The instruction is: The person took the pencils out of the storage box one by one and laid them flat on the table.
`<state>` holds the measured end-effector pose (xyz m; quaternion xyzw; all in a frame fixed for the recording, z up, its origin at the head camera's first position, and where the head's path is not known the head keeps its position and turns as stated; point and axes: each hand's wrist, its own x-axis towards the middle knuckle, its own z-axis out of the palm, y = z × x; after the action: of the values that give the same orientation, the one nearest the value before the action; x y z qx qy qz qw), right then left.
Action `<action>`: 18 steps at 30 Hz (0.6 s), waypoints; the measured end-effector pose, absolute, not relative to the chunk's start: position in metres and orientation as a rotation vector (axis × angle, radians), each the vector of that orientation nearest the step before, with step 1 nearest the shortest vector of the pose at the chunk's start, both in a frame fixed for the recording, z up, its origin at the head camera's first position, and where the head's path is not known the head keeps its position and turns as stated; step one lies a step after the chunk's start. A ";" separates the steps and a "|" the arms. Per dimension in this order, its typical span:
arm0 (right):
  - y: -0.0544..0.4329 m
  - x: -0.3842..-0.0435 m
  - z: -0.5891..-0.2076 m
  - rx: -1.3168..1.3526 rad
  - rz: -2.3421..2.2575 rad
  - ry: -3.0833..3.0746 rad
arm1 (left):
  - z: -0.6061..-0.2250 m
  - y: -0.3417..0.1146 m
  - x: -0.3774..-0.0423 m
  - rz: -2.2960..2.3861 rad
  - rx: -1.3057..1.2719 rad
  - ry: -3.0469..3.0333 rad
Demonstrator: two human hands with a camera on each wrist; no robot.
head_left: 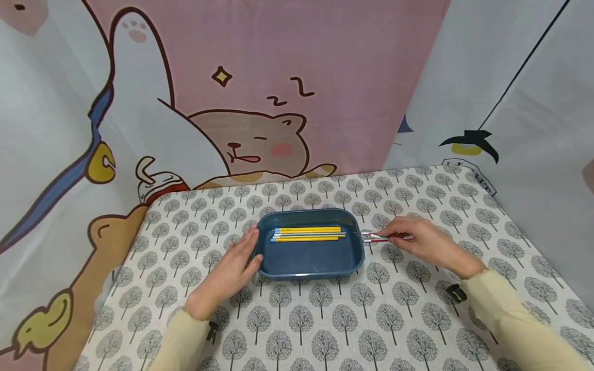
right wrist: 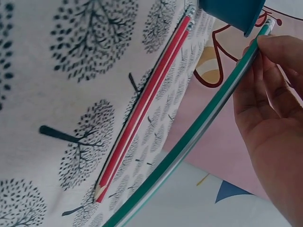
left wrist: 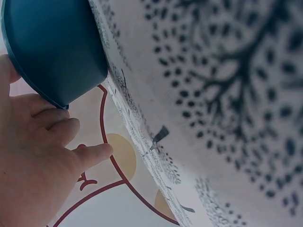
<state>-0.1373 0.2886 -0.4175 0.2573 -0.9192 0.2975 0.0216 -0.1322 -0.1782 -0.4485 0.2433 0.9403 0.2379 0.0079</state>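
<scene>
Nearest, pale sleeves (head_left: 515, 314) over both forearms, above a tree-printed tablecloth (head_left: 325, 319). Next, left hand (head_left: 232, 265) loose rather than clenched, fingers mostly straight, touching the left end of a dark blue tray (head_left: 306, 260). Just beyond the tray's right end, right hand (head_left: 419, 239) pinching a green pencil (right wrist: 189, 127) near its eraser end. On the tablecloth beside it, a red-and-white pencil (right wrist: 147, 104), eraser toward the tray. Inside, toward the far side, mostly yellow pencils (head_left: 306, 230), side by side. Farthest, a pink-and-white cartoon backdrop (head_left: 348, 51).
</scene>
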 end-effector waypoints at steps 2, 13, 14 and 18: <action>0.290 -0.137 -0.419 0.802 0.931 -2.852 | -0.448 -0.178 -0.132 0.740 0.758 2.938; 0.295 -0.137 -0.432 0.862 0.890 -2.869 | -0.447 -0.178 -0.132 0.732 0.763 2.940; 0.295 -0.138 -0.433 0.870 0.887 -2.872 | -0.447 -0.178 -0.132 0.733 0.764 2.939; 0.294 -0.141 -0.437 0.881 0.879 -2.901 | -0.448 -0.178 -0.132 0.734 0.764 2.938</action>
<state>-0.1406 0.2940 -0.4368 0.2790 -0.9189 0.2786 -0.0075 -0.1319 -0.1778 -0.4476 0.2447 0.9406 0.2351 0.0093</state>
